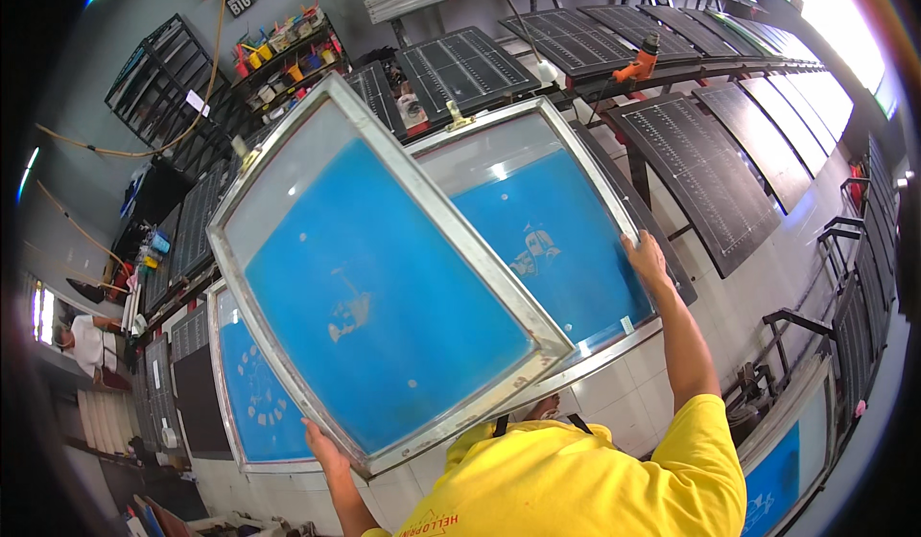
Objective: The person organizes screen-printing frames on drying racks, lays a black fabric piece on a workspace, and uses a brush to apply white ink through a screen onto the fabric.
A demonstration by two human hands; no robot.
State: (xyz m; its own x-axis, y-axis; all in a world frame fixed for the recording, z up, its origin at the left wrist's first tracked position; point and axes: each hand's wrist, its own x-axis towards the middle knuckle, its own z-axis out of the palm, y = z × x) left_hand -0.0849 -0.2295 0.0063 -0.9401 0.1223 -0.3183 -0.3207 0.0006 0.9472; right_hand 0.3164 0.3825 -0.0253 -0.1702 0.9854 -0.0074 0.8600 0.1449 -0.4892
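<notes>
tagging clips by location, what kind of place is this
Most likely a screen-printing workshop. The left hand and right hand grip blue-coated mesh screens in metal frames, dark printing pallets line the benches, and a shelf of ink pots stands behind.

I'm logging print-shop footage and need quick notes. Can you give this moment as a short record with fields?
Setting: workshop with rows of dark printing boards
Left hand: grips lower edge of the front screen frame, blue mesh, metal border
Right hand: on the right edge of the second screen frame behind it
Third blue screen: lower left, lying flat
Clothing: yellow shirt
Also: orange tool on a rail
</notes>
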